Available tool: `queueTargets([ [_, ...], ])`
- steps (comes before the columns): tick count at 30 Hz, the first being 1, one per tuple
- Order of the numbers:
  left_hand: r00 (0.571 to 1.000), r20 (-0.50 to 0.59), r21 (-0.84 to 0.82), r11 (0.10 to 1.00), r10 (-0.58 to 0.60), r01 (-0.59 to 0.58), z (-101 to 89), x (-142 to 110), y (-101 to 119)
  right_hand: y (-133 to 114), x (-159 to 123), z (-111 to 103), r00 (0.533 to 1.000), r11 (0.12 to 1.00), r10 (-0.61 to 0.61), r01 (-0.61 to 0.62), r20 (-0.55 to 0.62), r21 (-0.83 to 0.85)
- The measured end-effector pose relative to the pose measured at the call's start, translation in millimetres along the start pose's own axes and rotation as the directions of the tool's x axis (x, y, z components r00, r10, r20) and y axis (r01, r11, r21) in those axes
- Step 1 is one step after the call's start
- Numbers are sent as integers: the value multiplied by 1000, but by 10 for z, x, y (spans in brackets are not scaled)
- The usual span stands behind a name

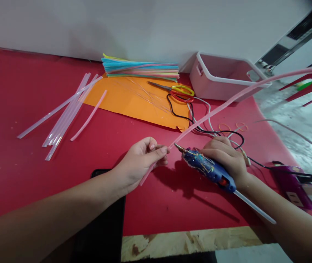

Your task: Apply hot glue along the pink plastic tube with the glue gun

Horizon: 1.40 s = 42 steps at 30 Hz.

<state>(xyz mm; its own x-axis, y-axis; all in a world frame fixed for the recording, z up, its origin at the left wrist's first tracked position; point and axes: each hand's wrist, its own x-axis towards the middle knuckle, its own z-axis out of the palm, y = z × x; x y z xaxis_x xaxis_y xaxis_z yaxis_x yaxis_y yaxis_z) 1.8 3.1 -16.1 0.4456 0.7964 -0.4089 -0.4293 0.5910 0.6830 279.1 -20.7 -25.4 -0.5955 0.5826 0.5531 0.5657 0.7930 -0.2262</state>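
My left hand (143,160) pinches a long pink pipe cleaner (219,107) between thumb and fingers. One end pokes out below my palm, and the rest arcs away to the upper right. Wrapped around a blue hot glue gun (210,170), my right hand (225,155) points its metal nozzle at the pipe cleaner, close by my left fingertips. Whether the nozzle touches it I cannot tell. Dried glue strands cover the gun's front, and a glue stick (254,207) sticks out of its back. The trigger is hidden.
Several glue sticks (68,113) and a short pink pipe cleaner (88,115) lie left. Behind are an orange sheet (134,96), scissors (183,92), a pipe cleaner bundle (142,68) and a pink bin (213,86). Cables (209,129) run right toward a purple power strip (290,182).
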Motion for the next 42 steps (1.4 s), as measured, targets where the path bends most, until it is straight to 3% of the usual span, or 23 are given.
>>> queueTargets([
  [10,1000,-2,-36,999,-24,24,57,-25,34,2,3,33,999,1000,13,-13,36,-10],
  [20,1000,1,61,998,-2,2,47,-14,21,10,-9,27,999,1000,5,-3,51,-31],
  [29,1000,3,77,997,1,-1,68,-14,37,41,-102,35,996,998,66,-66,66,3],
  [42,999,-16,94,995,-28,29,28,14,-3,13,11,-42,998,999,4,-1,63,-43],
])
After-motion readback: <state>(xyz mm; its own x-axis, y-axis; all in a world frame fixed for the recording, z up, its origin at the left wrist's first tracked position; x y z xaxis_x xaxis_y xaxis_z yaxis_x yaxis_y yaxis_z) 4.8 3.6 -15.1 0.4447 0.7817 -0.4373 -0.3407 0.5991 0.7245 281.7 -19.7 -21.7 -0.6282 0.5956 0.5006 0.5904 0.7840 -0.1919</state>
